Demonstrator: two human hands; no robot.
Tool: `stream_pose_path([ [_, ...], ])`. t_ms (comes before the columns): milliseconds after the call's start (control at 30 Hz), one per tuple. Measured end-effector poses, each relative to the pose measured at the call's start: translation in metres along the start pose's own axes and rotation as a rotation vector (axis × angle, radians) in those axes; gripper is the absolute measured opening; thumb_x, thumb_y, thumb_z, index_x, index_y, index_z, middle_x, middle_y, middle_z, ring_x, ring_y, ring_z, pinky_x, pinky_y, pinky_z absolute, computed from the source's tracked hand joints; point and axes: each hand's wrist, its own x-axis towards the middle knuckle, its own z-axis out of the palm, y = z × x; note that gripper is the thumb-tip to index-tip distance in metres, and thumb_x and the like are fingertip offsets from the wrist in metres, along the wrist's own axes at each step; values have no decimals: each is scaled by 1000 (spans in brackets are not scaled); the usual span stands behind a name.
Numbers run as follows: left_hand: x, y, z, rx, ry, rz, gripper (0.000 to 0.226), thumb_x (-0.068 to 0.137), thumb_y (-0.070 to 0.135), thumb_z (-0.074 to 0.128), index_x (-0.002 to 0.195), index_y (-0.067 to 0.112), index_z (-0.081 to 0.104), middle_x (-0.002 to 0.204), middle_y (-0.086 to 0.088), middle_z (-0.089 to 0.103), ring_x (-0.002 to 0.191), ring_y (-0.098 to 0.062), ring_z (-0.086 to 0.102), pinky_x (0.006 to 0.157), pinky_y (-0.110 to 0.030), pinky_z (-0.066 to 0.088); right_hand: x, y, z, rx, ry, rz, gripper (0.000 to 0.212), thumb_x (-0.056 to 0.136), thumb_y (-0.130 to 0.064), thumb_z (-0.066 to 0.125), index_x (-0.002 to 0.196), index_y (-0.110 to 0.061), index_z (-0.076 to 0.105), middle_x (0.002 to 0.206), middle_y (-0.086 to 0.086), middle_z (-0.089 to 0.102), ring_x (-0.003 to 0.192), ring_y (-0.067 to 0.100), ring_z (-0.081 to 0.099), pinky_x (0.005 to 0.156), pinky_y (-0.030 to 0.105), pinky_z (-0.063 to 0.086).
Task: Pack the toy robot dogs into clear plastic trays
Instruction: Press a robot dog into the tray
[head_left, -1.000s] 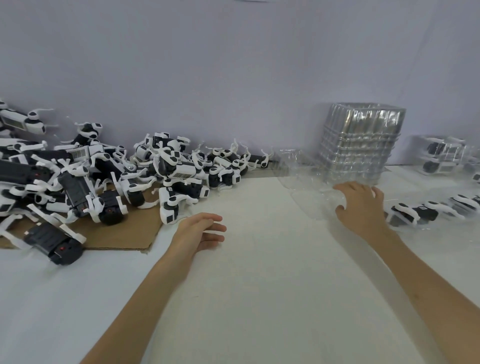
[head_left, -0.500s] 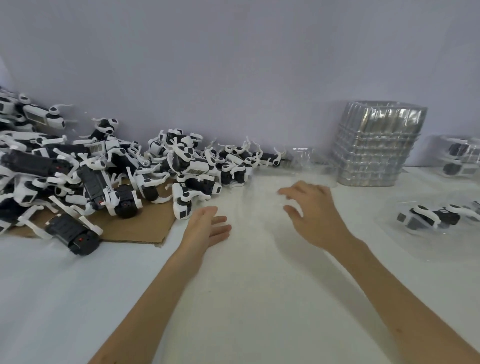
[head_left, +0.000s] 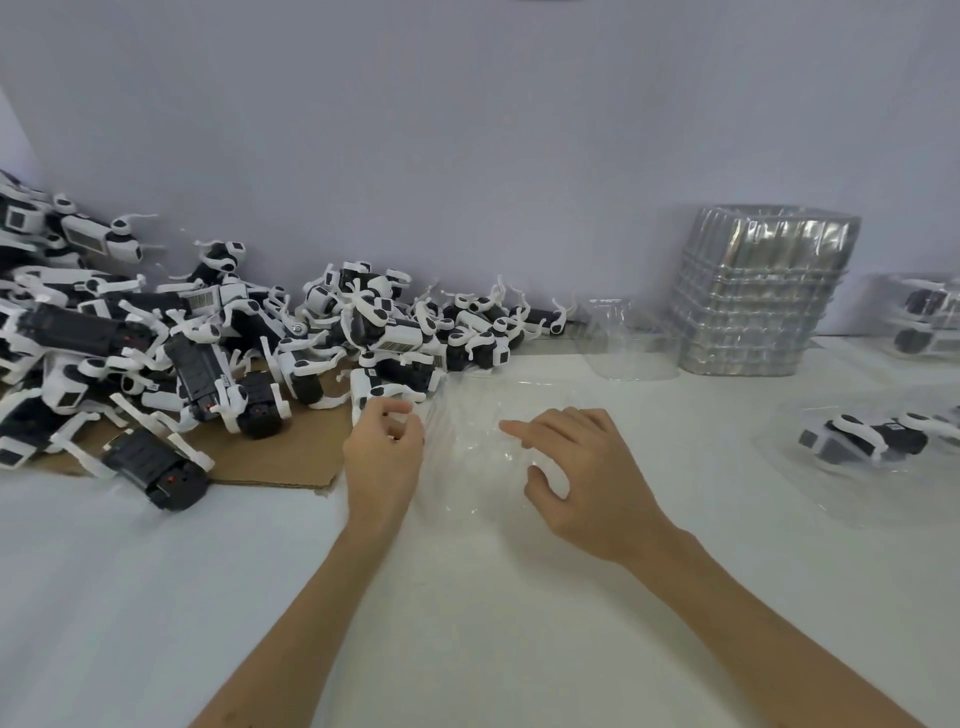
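Head view: the clear tray has come off the stack of trays at the back right of the table and now lies mid-table, just beside the pile of toy robot dogs. The right hand rests on it with its fingers spread. The left hand curls at its left rim, whether its grip has closed I cannot tell, so an empty tray looks ready for a dog.

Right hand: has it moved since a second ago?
Yes. The right hand has moved left, away from the tray stack, to the clear tray at centre.
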Motion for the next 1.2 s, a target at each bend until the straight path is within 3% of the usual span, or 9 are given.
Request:
stream_pose_path([
  [167, 7, 2, -8, 413, 345, 315, 41, 83, 21, 76, 119, 18, 55, 104, -4, 57, 97, -23, 50, 80, -36, 43, 0, 3, -7, 15, -109, 51, 48, 78, -9, 53, 122, -19, 71, 95, -7, 68, 89, 17, 60, 87, 33, 40],
  [333, 12, -10, -18, 642, 61, 159, 63, 88, 33, 72, 145, 33, 45, 140, -8, 45, 126, -30, 48, 102, -51, 37, -2, 3, -7, 121, -201, 105, 63, 70, -5, 45, 124, -27, 69, 103, -15, 73, 87, 0, 59, 89, 17, 37],
  [467, 13, -9, -20, 645, 26, 145, 61, 88, 36, 70, 143, 34, 43, 143, -5, 48, 122, -28, 54, 104, -51, 37, 2, 11, -12, 170, 62, 151, 54, 73, -1, 48, 116, -24, 72, 100, -14, 71, 84, 3, 60, 88, 20, 41],
  [567, 10, -8, -18, 611, 57, 149, 52, 88, 36, 70, 133, 32, 46, 137, -4, 50, 97, -28, 61, 98, -50, 46, 3, 24, -17, 195, 205, 219, 43, 77, 0, 49, 107, -20, 74, 90, -11, 69, 77, 8, 60, 77, 22, 45],
  [700, 14, -12, -21, 498, 205, 181, 17, 92, 28, 67, 104, 27, 55, 111, -4, 59, 71, -14, 53, 63, -27, 40, 3, 35, -21, 228, 313, 261, 39, 76, 3, 49, 96, -19, 74, 82, -10, 67, 70, 7, 59, 57, 9, 36],
  [933, 22, -1, -30, -53, 542, 106, 9, 94, 26, 58, 101, 25, 53, 98, -1, 62, 89, -25, 63, 82, -52, 55, 2, 39, -18, 305, 386, 314, 33, 76, 1, 49, 88, -19, 73, 77, -13, 67, 70, 7, 61, 55, 7, 36],
  [1033, 23, 4, -34, -176, 634, 150, 12, 98, 32, 52, 102, 21, 48, 91, -2, 57, 76, -20, 60, 74, -50, 54, 2, 40, -16, 321, 393, 317, 33, 75, 2, 49, 86, -18, 73, 76, -10, 67, 71, 10, 62, 59, 9, 39],
  [1133, 18, 16, -36, -177, 603, 306, 6, 103, 32, 42, 100, 28, 43, 95, -11, 54, 71, -36, 59, 65, -55, 53, 2, 41, -15, 346, 397, 317, 34, 74, 4, 49, 84, -18, 73, 75, -10, 67, 70, 11, 62, 62, 11, 41],
  [1200, 11, 28, -33, -202, 568, 432, 14, 106, 25, 37, 97, 35, 40, 87, 4, 49, 72, -20, 57, 66, -41, 55, 2, 39, -15, 361, 402, 320, 34, 75, 4, 49, 84, -18, 73, 75, -10, 67, 70, 11, 62, 62, 12, 42],
])
